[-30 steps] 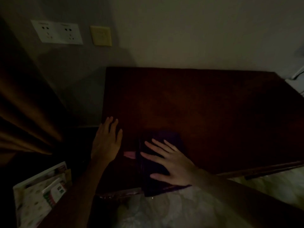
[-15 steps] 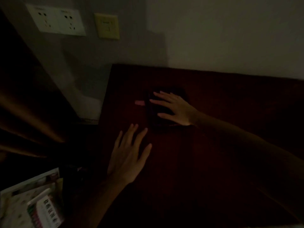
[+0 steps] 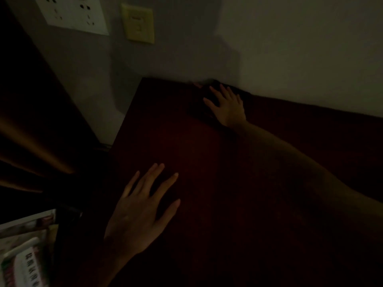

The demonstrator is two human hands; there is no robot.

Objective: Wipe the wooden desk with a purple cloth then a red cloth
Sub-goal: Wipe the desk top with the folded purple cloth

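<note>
The room is very dim. A dark reddish wooden desk (image 3: pixel 186 146) stands against the wall. My right hand (image 3: pixel 227 104) lies flat, fingers spread, pressing a dark purple cloth (image 3: pixel 199 104) onto the desk at its far edge by the wall. The cloth shows only as a dark patch under and left of the hand. My left hand (image 3: pixel 141 210) rests palm down with fingers apart on the desk near its left front, holding nothing. No red cloth is visible.
White wall sockets (image 3: pixel 72 13) and a yellowish switch plate (image 3: pixel 137 24) sit on the wall above the desk's left corner. A brown curtain (image 3: pixel 31 141) hangs at left. Printed packages (image 3: pixel 22 259) lie at the bottom left beside the desk.
My right hand has slid the purple cloth from the desk's near edge away to the far edge by the wall. My left hand has stayed flat near the desk's left side.
</note>
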